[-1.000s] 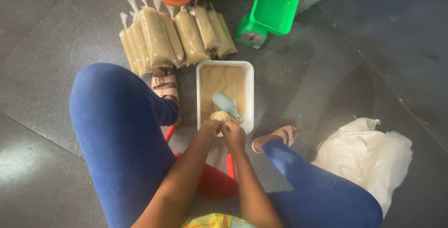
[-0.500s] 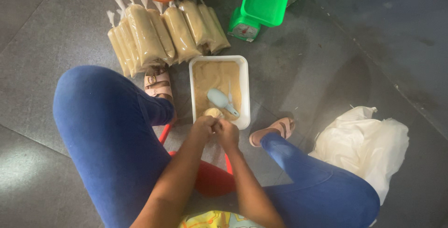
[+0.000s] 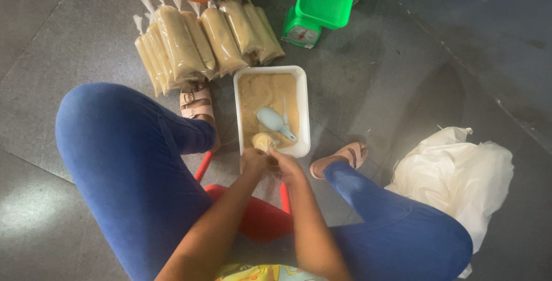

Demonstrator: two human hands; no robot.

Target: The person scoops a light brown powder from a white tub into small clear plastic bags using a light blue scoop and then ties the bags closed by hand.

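Scoop [image 3: 275,121] lies in tub [image 3: 303,108]; filled bags [image 3: 201,42] lie behind it.

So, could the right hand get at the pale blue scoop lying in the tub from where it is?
Probably yes. The right hand sits at the near rim of the white tub, and the scoop lies uncovered on the tan mix just beyond, nothing between.

Both hands [image 3: 270,163] together, fingers pinched
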